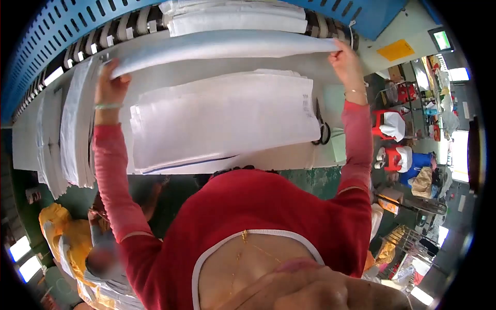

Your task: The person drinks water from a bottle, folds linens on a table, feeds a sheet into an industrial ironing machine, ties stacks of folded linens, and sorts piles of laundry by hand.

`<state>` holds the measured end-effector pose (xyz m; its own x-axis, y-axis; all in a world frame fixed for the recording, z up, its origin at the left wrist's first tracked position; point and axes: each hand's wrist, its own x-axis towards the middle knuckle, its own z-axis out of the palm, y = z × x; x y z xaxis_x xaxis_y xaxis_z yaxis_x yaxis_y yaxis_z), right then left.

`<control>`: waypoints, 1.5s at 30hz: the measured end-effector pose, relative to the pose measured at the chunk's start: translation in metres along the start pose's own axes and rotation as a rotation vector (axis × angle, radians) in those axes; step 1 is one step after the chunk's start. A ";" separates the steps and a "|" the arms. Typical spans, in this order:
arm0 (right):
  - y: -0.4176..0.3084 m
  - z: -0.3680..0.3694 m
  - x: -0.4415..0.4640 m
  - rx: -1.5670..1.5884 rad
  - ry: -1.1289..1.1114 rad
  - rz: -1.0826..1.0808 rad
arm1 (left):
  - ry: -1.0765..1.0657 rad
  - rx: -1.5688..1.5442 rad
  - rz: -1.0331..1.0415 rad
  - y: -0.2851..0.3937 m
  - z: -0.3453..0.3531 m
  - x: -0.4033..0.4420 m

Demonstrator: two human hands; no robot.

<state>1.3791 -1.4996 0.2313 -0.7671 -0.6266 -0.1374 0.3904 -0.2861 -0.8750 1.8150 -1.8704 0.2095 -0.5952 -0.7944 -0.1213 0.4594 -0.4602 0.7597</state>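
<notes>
A long white sheet of fabric (pixel 222 47) stretches between my hands in front of the machine's rollers. My left hand (pixel 111 87) pinches its left end, with the fingers curled and slightly blurred. At the opposite end, my right hand (pixel 345 63) grips the sheet's corner between thumb and fingers. Nearer my body lies a stack of folded white sheets (pixel 222 116), with small dark print on its right edge. Black-handled scissors (pixel 323 129) lie at the right side of that stack, touching or close to it.
More white sheets (pixel 237 21) rest on the belts under the blue slotted machine housing (pixel 67 31). Tall stacks of white sheets (pixel 77 124) stand at the left and overhang the table. A control screen (pixel 442 40) is at the upper right. Another person (pixel 106 261) is at the lower left.
</notes>
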 end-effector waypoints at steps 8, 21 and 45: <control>0.070 -0.036 -0.173 -0.947 0.154 0.077 | 0.303 0.882 0.087 -0.043 -0.080 -0.178; 0.122 0.051 -0.149 -1.671 -0.459 -0.650 | -0.316 1.909 0.451 -0.089 0.041 -0.127; 0.129 -0.096 0.192 -0.881 0.243 -0.214 | -0.021 0.698 -0.018 -0.178 -0.044 0.249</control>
<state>1.2330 -1.5876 0.0476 -0.9023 -0.4269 0.0607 -0.2207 0.3363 -0.9155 1.6142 -2.0041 0.0160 -0.6146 -0.7780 -0.1305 -0.0774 -0.1052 0.9914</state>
